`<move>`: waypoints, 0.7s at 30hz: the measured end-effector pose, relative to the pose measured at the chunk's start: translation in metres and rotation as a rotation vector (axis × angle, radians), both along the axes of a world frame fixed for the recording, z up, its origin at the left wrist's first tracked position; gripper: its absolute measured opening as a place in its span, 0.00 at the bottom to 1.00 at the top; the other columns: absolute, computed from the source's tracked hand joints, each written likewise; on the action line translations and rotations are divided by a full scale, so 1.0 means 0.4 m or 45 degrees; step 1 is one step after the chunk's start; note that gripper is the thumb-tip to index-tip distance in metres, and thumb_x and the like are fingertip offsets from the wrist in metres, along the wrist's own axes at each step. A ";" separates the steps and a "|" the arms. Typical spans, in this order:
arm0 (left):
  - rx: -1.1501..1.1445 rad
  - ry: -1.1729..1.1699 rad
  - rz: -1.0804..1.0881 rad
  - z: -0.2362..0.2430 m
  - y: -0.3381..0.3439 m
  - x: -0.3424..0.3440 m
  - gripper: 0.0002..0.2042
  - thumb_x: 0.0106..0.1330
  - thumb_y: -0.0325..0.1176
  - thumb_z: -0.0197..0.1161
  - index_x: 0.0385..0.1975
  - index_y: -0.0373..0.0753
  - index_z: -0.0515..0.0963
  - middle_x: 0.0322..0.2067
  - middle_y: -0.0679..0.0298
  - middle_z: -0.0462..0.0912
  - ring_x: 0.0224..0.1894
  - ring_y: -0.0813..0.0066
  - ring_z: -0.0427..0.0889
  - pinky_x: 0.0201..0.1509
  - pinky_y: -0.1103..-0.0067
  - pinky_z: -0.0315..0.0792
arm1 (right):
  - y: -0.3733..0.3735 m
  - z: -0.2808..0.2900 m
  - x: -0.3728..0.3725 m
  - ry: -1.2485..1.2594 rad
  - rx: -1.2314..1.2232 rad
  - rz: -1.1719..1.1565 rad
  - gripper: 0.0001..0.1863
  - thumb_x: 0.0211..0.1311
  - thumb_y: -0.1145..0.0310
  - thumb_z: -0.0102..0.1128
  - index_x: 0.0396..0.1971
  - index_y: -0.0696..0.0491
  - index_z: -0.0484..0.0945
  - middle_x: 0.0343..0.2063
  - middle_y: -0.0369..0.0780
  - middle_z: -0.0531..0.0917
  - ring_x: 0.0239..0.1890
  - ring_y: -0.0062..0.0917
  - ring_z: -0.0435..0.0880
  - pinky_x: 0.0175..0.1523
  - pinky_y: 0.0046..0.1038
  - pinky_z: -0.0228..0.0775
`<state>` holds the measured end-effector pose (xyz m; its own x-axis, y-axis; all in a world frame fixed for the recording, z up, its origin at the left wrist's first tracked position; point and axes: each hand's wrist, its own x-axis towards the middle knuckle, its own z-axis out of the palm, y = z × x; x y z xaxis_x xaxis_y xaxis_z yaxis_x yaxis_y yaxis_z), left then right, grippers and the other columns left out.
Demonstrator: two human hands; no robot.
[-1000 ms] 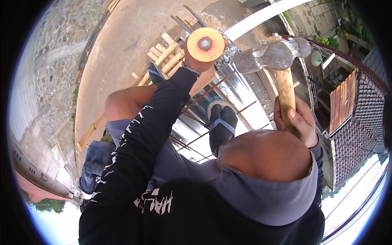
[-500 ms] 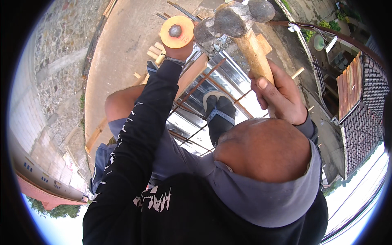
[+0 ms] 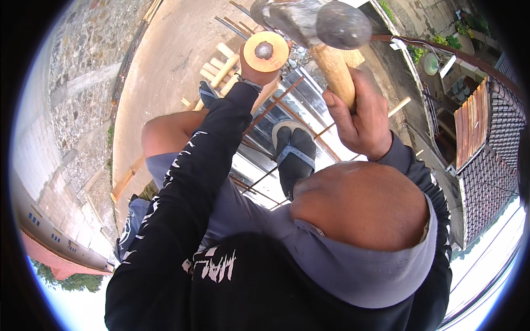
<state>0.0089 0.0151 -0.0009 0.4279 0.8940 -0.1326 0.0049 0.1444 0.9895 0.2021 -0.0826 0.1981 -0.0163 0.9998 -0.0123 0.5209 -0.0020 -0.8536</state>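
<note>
Held left hand (image 3: 254, 76) and right hand (image 3: 361, 117) apart, closed around one tool each: two hands, two tools. Going rightward, counted one loose pole (image 3: 128, 176), one left foot (image 3: 207, 95) in a sandal, and beside it a stack of pale poles (image 3: 223, 69), too overlapped to number. Gripped on the left one yellow-disc tool (image 3: 277, 51), disc facing up, with one metal stud (image 3: 264, 49) at its centre and the shaft hidden beneath. Planted one right foot (image 3: 296, 160) in a sandal amid crossed rusty bars (image 3: 281, 104), partly covered and so left uncounted. Carried one hammer (image 3: 341, 26) by its wooden handle, up and right of the disc. Looked, at a guess, like lining up or pausing between blows; called, seemingly, for a square swing onto the stud, with fingers tucked under the disc.
</note>
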 end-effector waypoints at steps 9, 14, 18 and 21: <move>0.264 0.142 -0.067 -0.054 0.011 0.008 0.13 0.53 0.29 0.71 0.40 0.40 0.84 0.39 0.61 0.88 0.45 0.67 0.86 0.51 0.72 0.78 | -0.033 -0.009 -0.013 -0.190 -0.407 0.246 0.17 0.66 0.65 0.61 0.48 0.58 0.70 0.24 0.54 0.81 0.27 0.52 0.83 0.33 0.45 0.75; 0.419 0.301 -0.107 -0.073 0.022 -0.011 0.13 0.54 0.30 0.71 0.40 0.40 0.83 0.40 0.60 0.87 0.43 0.65 0.86 0.48 0.73 0.79 | 0.007 0.084 -0.009 -0.040 0.041 0.093 0.18 0.69 0.61 0.61 0.44 0.61 0.73 0.27 0.43 0.83 0.26 0.29 0.83 0.35 0.30 0.75; 0.551 0.589 -0.135 -0.025 0.019 0.022 0.15 0.52 0.32 0.73 0.41 0.41 0.83 0.40 0.60 0.87 0.43 0.63 0.86 0.49 0.71 0.78 | -0.024 0.010 -0.018 -0.266 -0.473 0.102 0.14 0.69 0.64 0.59 0.43 0.60 0.72 0.24 0.56 0.81 0.28 0.54 0.82 0.35 0.46 0.73; 0.521 0.625 -0.187 -0.020 0.030 0.008 0.15 0.64 0.41 0.68 0.48 0.45 0.81 0.48 0.66 0.85 0.53 0.68 0.81 0.56 0.69 0.74 | -0.010 0.005 -0.021 -0.200 -0.379 0.152 0.16 0.68 0.64 0.59 0.46 0.60 0.70 0.23 0.57 0.81 0.28 0.54 0.83 0.33 0.46 0.74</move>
